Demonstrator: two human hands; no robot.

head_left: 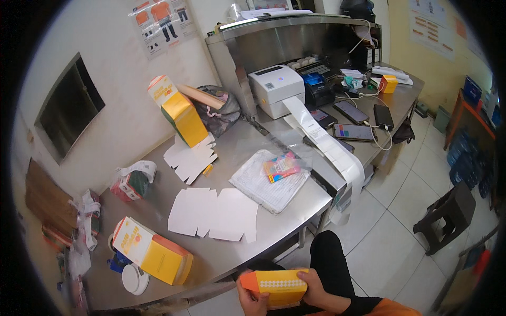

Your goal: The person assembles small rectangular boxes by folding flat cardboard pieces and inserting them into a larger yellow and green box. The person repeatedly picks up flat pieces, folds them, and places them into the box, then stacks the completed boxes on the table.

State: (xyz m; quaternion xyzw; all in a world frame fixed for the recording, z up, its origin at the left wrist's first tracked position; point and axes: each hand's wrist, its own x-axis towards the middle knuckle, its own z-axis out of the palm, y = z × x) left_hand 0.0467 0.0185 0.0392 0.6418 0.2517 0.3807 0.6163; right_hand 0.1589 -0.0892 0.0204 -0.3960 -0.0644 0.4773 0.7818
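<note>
Above my lap, a yellow cardboard box with a white patterned band and an orange end is held between both hands. My left hand is closed round its orange end, with the thumb on the near side. At the opposite end my right hand grips the box, thumb along its top edge. On the steel table just beyond, a yellow and white carton lies on its side. Two flat white cardboard blanks, one near and one farther back, rest on the tabletop.
Another tall yellow carton stands by the wall. A clipboard-like paper pad bears a colourful packet. A white label printer trails a long paper strip. Phones with cables lie beyond; a dark stool stands right.
</note>
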